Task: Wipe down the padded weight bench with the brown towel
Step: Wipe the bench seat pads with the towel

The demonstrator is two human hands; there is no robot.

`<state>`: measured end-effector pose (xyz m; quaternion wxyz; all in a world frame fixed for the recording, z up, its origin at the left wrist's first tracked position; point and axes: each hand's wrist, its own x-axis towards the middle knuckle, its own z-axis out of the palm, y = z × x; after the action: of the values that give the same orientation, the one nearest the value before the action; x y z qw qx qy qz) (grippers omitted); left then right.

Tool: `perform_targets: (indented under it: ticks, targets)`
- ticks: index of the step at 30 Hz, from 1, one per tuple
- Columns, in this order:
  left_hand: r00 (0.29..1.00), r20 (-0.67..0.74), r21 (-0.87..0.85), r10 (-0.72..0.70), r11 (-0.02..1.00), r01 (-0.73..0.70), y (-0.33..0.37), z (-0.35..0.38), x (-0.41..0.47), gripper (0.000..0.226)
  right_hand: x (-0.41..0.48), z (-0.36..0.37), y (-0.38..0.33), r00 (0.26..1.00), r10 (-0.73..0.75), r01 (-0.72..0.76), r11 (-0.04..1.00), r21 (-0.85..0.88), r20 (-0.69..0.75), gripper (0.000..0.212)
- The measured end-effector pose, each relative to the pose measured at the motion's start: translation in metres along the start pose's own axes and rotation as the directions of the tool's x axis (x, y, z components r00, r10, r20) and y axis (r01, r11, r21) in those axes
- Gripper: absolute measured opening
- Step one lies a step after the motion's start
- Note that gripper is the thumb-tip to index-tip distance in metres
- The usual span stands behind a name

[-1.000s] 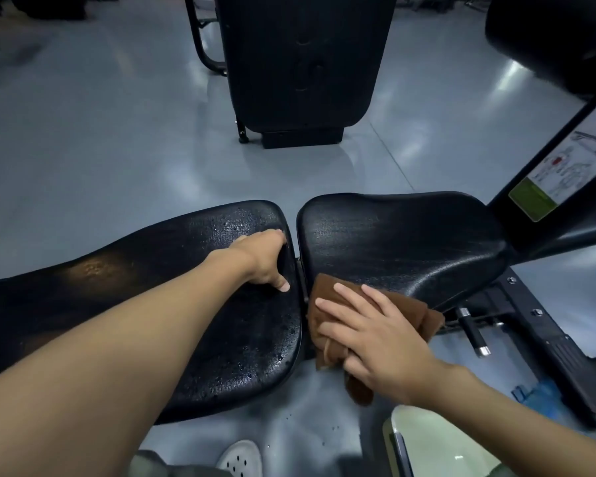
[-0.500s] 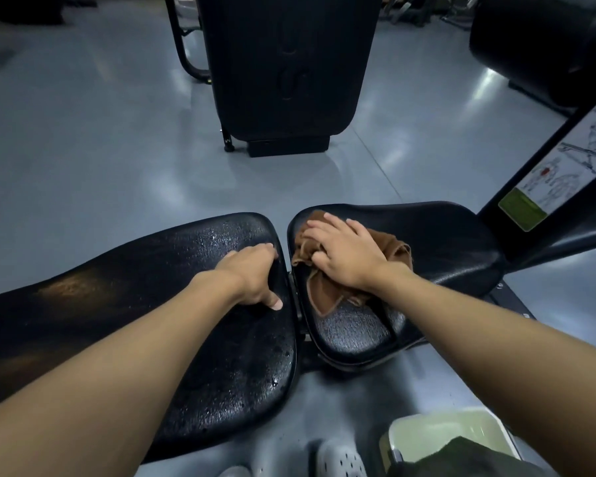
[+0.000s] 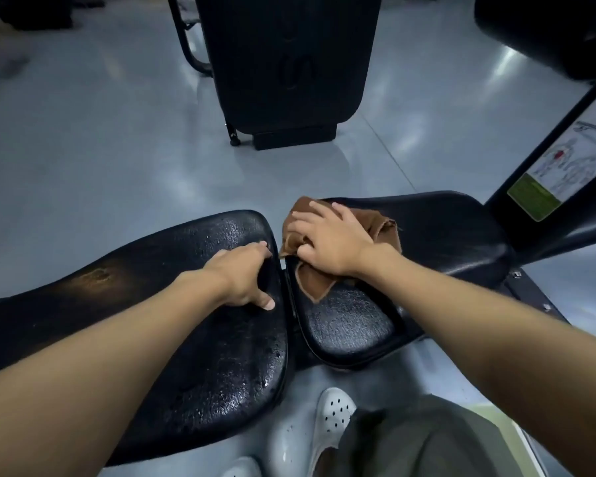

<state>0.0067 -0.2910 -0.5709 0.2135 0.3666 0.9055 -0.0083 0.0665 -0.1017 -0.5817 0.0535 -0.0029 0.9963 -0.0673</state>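
The black padded bench has two parts: a long back pad point(image 3: 203, 339) on the left, wet with droplets, and a seat pad point(image 3: 444, 235) on the right. My left hand point(image 3: 245, 277) grips the right edge of the back pad, fingers curled over the edge into the gap and thumb on top. My right hand point(image 3: 327, 242) presses the crumpled brown towel point(image 3: 313, 284) flat onto the far left part of the seat pad, fingers spread. One towel corner hangs toward me over the seat.
A black upright machine pad point(image 3: 283, 63) stands on the grey floor ahead. A black frame post with an exercise diagram label point(image 3: 565, 166) rises at the right. My white perforated shoe point(image 3: 334, 414) and olive trouser leg point(image 3: 410, 442) are below the bench.
My right hand has slid the towel from the seat's near edge up and across to its far left part. The left hand keeps its grip on the back pad's edge.
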Motion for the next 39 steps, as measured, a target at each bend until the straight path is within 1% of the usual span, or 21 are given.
perform_targets:
  ticks: [4,6,9,12,16,19,23,26,28,31,33,35,36,39]
  targets:
    - [1.000,0.009,0.023,-0.023,0.999,0.022,0.004,-0.002,-0.004,0.107,-0.075,0.017,-0.025,0.989,-0.139,0.134,0.987,-0.085,-0.057,0.057]
    - [0.999,0.012,0.024,-0.036,0.999,0.036,0.006,-0.003,-0.005,0.107,-0.107,0.026,-0.031,0.977,-0.195,0.186,0.977,-0.101,-0.087,0.056]
    - [0.999,0.020,0.048,-0.044,0.998,0.043,0.010,-0.006,-0.006,0.107,-0.133,0.038,-0.031,0.966,-0.236,0.224,0.968,-0.112,-0.108,0.051]
    - [0.998,0.030,0.058,-0.051,0.997,0.050,0.013,-0.007,-0.007,0.106,-0.130,0.037,-0.027,0.967,-0.227,0.217,0.972,-0.093,-0.117,0.052]
    - [0.999,0.033,0.052,-0.043,0.998,0.041,0.011,-0.005,-0.006,0.105,-0.098,0.026,-0.021,0.981,-0.151,0.143,0.987,-0.074,-0.118,0.059]
    - [0.999,0.032,0.058,-0.035,0.998,0.033,0.009,-0.004,-0.004,0.104,-0.062,0.016,-0.009,0.992,-0.029,0.025,0.999,-0.032,-0.123,0.054]
    - [0.999,0.040,0.069,-0.025,0.997,0.022,0.009,-0.003,-0.002,0.103,-0.008,0.004,0.012,0.989,0.122,-0.120,0.992,0.036,-0.084,0.053]
    - [0.999,0.041,0.097,-0.023,0.995,0.019,0.009,-0.003,0.000,0.102,0.028,-0.002,0.020,0.981,0.189,-0.187,0.982,0.029,-0.053,0.050]
    - [0.999,0.042,0.123,-0.027,0.992,0.022,0.010,-0.005,0.001,0.102,0.036,-0.004,0.023,0.979,0.199,-0.199,0.980,0.018,-0.051,0.050]
    - [0.997,0.062,0.150,-0.038,0.988,0.029,0.013,-0.006,0.002,0.103,0.022,-0.007,0.036,0.972,0.200,-0.199,0.980,0.025,-0.123,0.047]
    - [0.996,0.073,0.161,-0.044,0.987,0.031,0.014,-0.006,-0.002,0.100,0.002,-0.014,0.056,0.956,0.248,-0.245,0.969,0.038,-0.159,0.046]
    - [0.998,0.056,0.161,-0.036,0.987,0.027,0.019,-0.006,-0.005,0.091,-0.026,-0.022,0.082,0.929,0.325,-0.324,0.945,0.030,-0.177,0.046]
    - [0.999,0.027,0.128,-0.027,0.992,0.024,0.024,-0.006,-0.007,0.084,-0.040,-0.024,0.096,0.909,0.370,-0.373,0.927,0.019,-0.191,0.048]
    - [0.999,-0.052,-0.058,0.003,0.998,-0.006,0.048,-0.007,-0.013,0.059,-0.083,-0.029,0.122,0.826,0.518,-0.527,0.850,0.023,-0.220,0.055]
